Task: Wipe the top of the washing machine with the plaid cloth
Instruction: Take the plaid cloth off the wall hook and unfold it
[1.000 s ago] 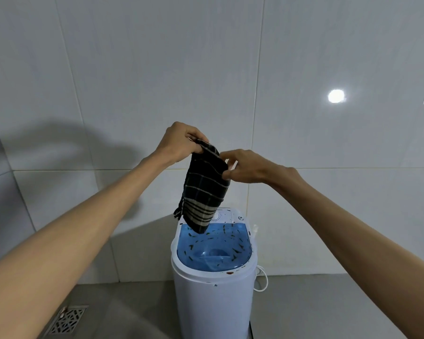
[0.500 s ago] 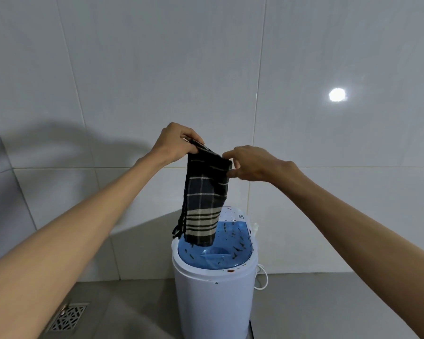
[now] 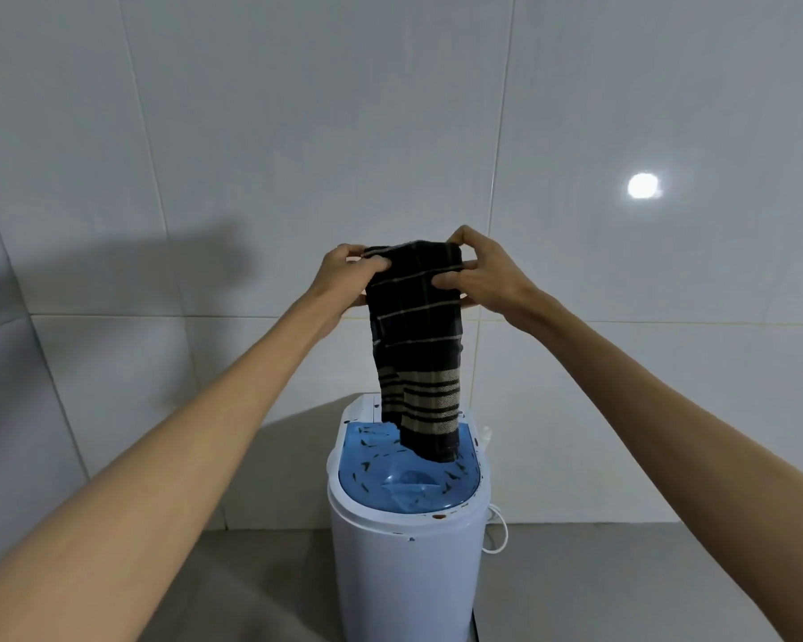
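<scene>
1. Dark plaid woven cloth (image 3: 416,345) now hangs frame centre, both top corners pinched: left hand (image 3: 344,280), right hand (image 3: 483,280).
2. Earlier bunched; now spread above small white washing machine's blue lid (image 3: 376,474). Wiping not yet begun.

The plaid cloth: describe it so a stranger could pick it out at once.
Against the white tiled wall stands a small white washing machine with a blue lid. Directly above it hangs the plaid cloth, held at its top edge by the left hand and right hand. It is the only dark, striped fabric here.
</scene>
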The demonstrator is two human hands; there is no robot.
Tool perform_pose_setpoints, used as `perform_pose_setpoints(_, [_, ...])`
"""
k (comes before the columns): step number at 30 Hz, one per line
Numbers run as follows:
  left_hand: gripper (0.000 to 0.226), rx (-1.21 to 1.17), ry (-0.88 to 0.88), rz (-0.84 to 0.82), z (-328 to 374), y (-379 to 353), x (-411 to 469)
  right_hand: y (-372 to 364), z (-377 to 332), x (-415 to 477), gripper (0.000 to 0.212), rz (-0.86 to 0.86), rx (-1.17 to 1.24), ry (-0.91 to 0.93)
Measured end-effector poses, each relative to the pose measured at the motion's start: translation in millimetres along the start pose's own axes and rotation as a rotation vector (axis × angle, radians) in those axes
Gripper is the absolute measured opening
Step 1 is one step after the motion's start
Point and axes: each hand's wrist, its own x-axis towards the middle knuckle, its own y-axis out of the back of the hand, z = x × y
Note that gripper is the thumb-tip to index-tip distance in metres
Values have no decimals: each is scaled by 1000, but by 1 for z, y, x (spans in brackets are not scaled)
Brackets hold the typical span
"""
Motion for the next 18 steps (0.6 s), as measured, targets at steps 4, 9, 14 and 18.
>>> perform_pose_setpoints(4, [64, -67, 123, -235, -27, -9, -17, 5, -4, 3, 25, 48, 58, -2])
perform_pose_setpoints(9, [49, -41, 168, -443, -64, -37, -32, 18, -4, 4, 27, 95, 55, -24])
perform_pose_setpoints(14, [39, -104, 137, -415, -49, -48, -32, 31, 25, 9, 56, 365, -24, -217])
perform_pose_setpoints(18, [38, -97, 170, -367, -36, -49, -28, 33, 44, 4, 77, 262, 130, -467])
